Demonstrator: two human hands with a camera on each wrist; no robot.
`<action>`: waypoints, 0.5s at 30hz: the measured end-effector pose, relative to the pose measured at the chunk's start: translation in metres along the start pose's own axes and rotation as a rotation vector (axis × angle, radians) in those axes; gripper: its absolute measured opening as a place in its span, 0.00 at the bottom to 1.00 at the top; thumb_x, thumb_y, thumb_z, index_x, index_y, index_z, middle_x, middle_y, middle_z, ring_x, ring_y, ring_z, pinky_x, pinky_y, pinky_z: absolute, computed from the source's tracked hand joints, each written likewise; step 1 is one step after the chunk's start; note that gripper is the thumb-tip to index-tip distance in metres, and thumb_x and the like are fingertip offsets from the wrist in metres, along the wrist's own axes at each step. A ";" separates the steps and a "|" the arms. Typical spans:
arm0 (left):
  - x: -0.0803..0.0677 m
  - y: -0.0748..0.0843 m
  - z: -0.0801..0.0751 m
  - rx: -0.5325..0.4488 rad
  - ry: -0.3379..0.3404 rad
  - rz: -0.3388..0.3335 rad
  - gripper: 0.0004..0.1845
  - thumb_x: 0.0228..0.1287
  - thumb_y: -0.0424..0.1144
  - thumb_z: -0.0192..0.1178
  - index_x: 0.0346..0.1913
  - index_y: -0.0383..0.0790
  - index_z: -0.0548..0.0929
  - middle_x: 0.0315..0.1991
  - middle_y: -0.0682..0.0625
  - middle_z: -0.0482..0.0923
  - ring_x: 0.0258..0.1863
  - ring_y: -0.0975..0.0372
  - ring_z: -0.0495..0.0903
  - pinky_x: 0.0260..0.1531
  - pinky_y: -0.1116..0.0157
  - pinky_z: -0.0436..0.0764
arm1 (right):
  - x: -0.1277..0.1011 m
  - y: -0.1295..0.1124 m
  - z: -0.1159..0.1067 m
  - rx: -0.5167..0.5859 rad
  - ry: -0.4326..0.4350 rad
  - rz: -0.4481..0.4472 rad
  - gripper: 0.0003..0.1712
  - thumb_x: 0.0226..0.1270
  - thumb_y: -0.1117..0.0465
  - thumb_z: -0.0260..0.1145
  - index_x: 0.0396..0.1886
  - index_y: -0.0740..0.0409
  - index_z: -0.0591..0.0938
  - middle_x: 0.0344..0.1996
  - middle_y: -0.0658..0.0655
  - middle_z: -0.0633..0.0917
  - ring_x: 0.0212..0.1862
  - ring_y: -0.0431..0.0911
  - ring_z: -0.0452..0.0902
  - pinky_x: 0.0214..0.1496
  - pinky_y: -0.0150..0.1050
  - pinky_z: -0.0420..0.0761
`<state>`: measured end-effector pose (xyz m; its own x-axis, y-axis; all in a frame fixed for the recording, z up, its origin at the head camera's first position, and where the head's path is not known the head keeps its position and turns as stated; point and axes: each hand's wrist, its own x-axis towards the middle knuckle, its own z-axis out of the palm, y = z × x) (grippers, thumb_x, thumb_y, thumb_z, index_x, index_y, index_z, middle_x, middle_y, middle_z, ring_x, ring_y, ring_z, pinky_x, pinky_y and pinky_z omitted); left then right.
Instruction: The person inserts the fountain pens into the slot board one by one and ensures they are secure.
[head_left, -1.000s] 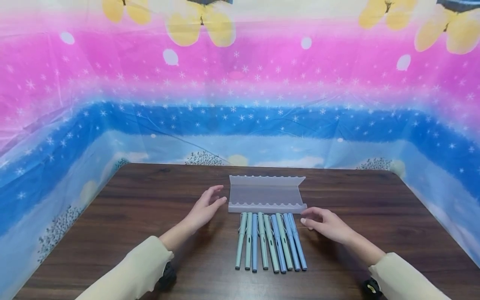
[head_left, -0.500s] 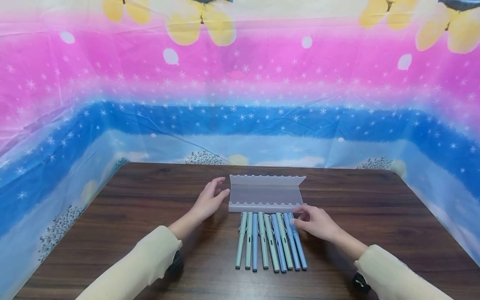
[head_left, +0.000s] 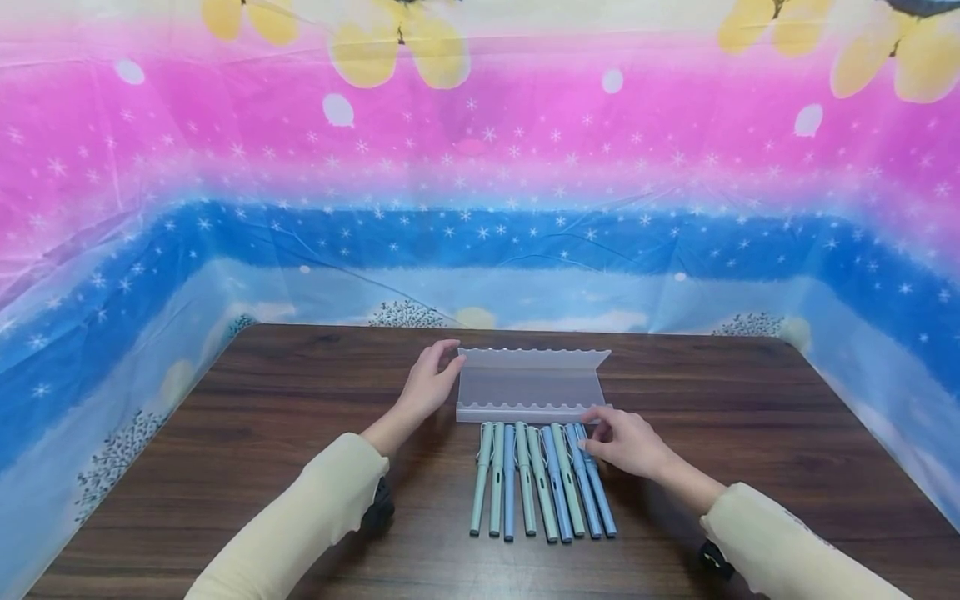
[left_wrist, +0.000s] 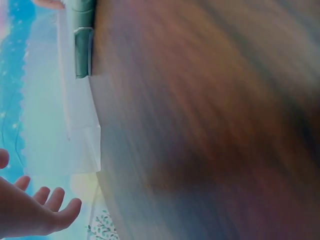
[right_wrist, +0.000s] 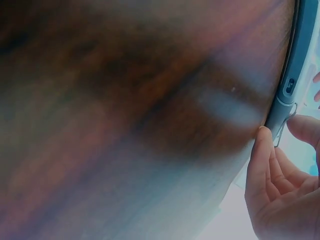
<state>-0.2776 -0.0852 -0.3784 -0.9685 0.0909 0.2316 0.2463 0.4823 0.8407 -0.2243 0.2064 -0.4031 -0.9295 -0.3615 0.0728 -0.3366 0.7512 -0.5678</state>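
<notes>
A translucent pen holder with scalloped edges lies on the table, and several green and blue pens are lined up side by side in front of it. My left hand is beside the holder's left end, its fingers relaxed; in the left wrist view this hand has a small gap to the holder. With thumb and forefinger, my right hand pinches the capped end of the rightmost blue pen. The right wrist view has the fingertips on both sides of that pen, near its clip.
The dark wooden table stretches out to both sides of the pens. Behind it hangs a pink and blue patterned cloth. One green pen shows in front of the holder in the left wrist view.
My left hand has moved forward and right, up to the holder's left end. My right hand has moved left onto the rightmost blue pen and taken hold of its capped end.
</notes>
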 end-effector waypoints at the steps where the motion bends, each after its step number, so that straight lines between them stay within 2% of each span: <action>1: 0.002 0.000 0.001 -0.014 0.007 -0.010 0.19 0.65 0.40 0.48 0.56 0.35 0.69 0.53 0.40 0.67 0.52 0.50 0.66 0.51 0.55 0.65 | 0.000 0.000 0.000 -0.001 -0.001 0.001 0.18 0.55 0.62 0.64 0.46 0.61 0.75 0.22 0.47 0.75 0.23 0.40 0.68 0.26 0.37 0.69; 8: 0.010 -0.001 0.008 -0.168 0.035 -0.085 0.15 0.65 0.39 0.49 0.50 0.34 0.73 0.50 0.41 0.71 0.51 0.52 0.68 0.50 0.58 0.67 | 0.001 0.001 0.000 0.019 -0.036 0.031 0.20 0.55 0.62 0.64 0.47 0.62 0.73 0.20 0.48 0.74 0.19 0.41 0.68 0.21 0.36 0.70; 15: 0.015 -0.004 0.014 -0.189 0.067 -0.108 0.14 0.65 0.38 0.49 0.48 0.33 0.74 0.46 0.42 0.73 0.48 0.52 0.70 0.48 0.57 0.68 | -0.002 0.001 -0.004 0.065 -0.098 -0.001 0.21 0.56 0.63 0.63 0.50 0.63 0.71 0.19 0.51 0.73 0.17 0.43 0.69 0.17 0.36 0.71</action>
<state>-0.2934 -0.0737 -0.3846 -0.9867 -0.0134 0.1617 0.1494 0.3138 0.9377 -0.2233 0.2100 -0.4005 -0.9089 -0.4170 -0.0055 -0.3242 0.7147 -0.6198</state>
